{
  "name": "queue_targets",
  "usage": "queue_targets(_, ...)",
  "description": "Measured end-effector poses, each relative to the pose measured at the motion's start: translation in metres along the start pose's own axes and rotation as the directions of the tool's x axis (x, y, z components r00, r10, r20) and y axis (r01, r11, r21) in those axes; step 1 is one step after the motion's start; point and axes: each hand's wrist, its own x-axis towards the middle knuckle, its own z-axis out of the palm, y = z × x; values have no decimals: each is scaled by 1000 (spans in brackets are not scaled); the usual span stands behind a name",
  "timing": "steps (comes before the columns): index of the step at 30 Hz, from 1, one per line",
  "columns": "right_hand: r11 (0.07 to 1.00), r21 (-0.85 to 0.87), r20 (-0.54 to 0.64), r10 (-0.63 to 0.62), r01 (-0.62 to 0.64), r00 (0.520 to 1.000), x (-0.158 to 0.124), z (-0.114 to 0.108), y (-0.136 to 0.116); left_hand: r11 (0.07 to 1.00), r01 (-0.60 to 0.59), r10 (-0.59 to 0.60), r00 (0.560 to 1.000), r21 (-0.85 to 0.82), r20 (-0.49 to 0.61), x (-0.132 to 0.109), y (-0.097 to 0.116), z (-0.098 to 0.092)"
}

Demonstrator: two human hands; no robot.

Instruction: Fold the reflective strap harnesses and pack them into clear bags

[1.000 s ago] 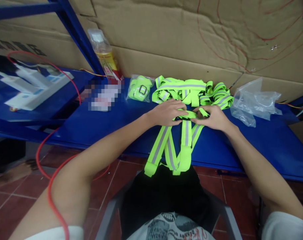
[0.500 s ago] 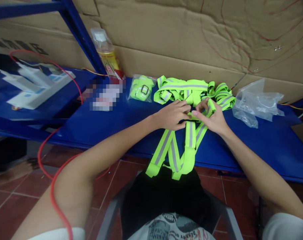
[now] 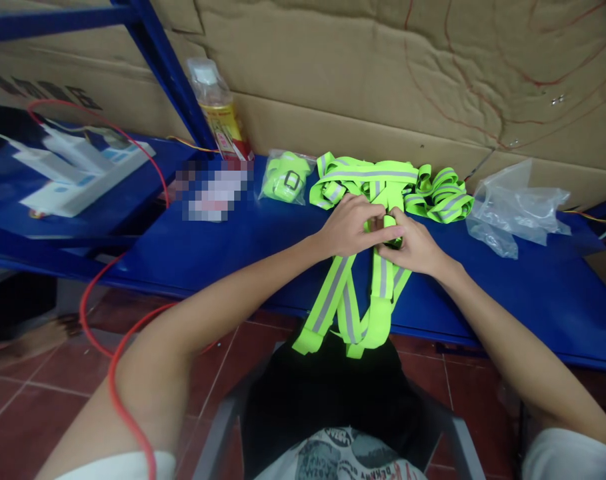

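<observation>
Both hands meet over the front part of a blue table, on a neon yellow-green reflective strap [image 3: 383, 277] with a grey stripe. My left hand [image 3: 351, 225] is closed on the strap, its index finger stretched across toward the other hand. My right hand [image 3: 417, 243] pinches a short turned-over piece of the strap beside a dark buckle-like part, mostly hidden by the fingers. Loops of the strap hang over the table edge toward my lap. Just behind the hands lies a heap of the same reflective straps [image 3: 367, 172].
On the table [image 3: 263, 253], a bagged strap with a black buckle [image 3: 285, 179] lies left of the heap, and clear plastic bags [image 3: 515, 207] lie right. A bottle [image 3: 223, 117], a blurred-out paper and a white power strip [image 3: 87, 177] stand further left. A red hose [image 3: 115, 387] crosses my left arm.
My right hand has moved left and lower, closing in beside my left hand. The raised strap loop it held is now folded down between the fingers.
</observation>
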Motion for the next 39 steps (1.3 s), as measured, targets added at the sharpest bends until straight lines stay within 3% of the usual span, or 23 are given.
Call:
queue_targets(4, 1000, 4, 6, 6, -6, 1000, 0, 1, 0, 995, 95, -92, 993, 34, -72, 4, 2, 8)
queue_targets(8, 998, 50, -36, 36, -34, 999, -3, -5, 4, 987, 128, -112, 982, 102, -152, 7, -9, -2)
queue_targets(11, 993, 110, -50, 51, -45, 997, -4, -9, 7, 978, 192, -178, 972, 86, -152, 6, -19, -12)
queue_targets(17, 961, 261, -51, 103, -86, 993, -4, -13, 14, 945, 322, -321, 947, 62, -21, 6, -25, -21)
queue_targets(22, 968, 234, -110, 116, -88, 987, -4, -18, 26, 909, 412, -396, 900, -61, 184, 4, -26, -35)
queue_targets(25, 958, 265, -113, 141, -107, 984, -3, -18, 30, 885, 453, -417, 873, -104, 253, 3, -28, -39)
queue_targets(30, 918, 352, -38, 211, -185, 977, -2, -13, 33, 814, 534, -459, 832, -229, 310, 3, -30, -39)
queue_targets(39, 946, 300, -80, 150, -119, 985, 0, -12, 36, 777, 542, -449, 833, -319, 322, 2, -38, -37)
